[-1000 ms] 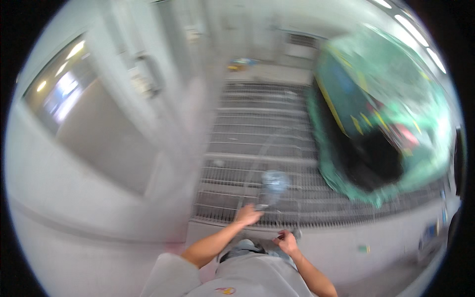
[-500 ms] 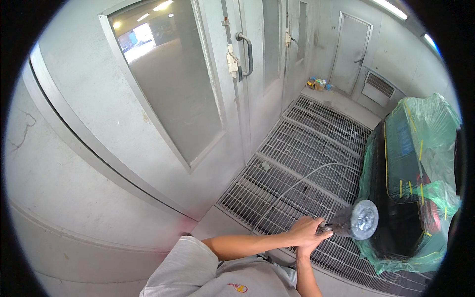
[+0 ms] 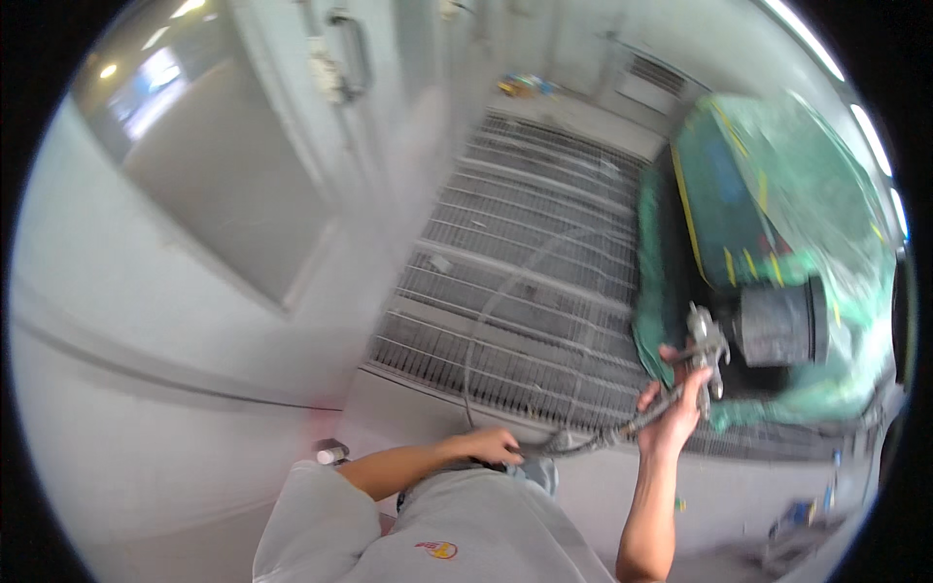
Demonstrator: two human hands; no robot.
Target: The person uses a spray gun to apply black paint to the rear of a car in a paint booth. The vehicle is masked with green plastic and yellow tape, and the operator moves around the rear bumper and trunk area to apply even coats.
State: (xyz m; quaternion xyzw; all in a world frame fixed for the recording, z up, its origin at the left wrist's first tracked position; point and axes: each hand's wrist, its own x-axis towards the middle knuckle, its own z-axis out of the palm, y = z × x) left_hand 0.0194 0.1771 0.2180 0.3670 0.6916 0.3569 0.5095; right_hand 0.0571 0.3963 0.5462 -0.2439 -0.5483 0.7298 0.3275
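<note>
My right hand [image 3: 677, 408] is closed round a silver spray gun [image 3: 708, 348] with a large dark grey cup [image 3: 782, 325], held out to the right with the cup on its side. A hose [image 3: 641, 421] runs down from the gun's handle toward my waist. My left hand [image 3: 494, 445] is closed on that hose low in front of my body. Behind the gun stands a car [image 3: 768, 185] covered in green plastic sheeting and yellow tape, its dark lower body partly hidden by the cup.
A metal grating floor [image 3: 515, 194] with a pale hose across it lies ahead. Grey doors [image 3: 243, 223] with a window line the left side. Small items [image 3: 525, 85] sit at the back near a vent [image 3: 651, 83]. A small can [image 3: 330, 455] lies at lower left.
The spray gun went from both hands to my right hand, lifted out to the right and turned. My left hand moved down to the hose at my waist. The view swung round.
</note>
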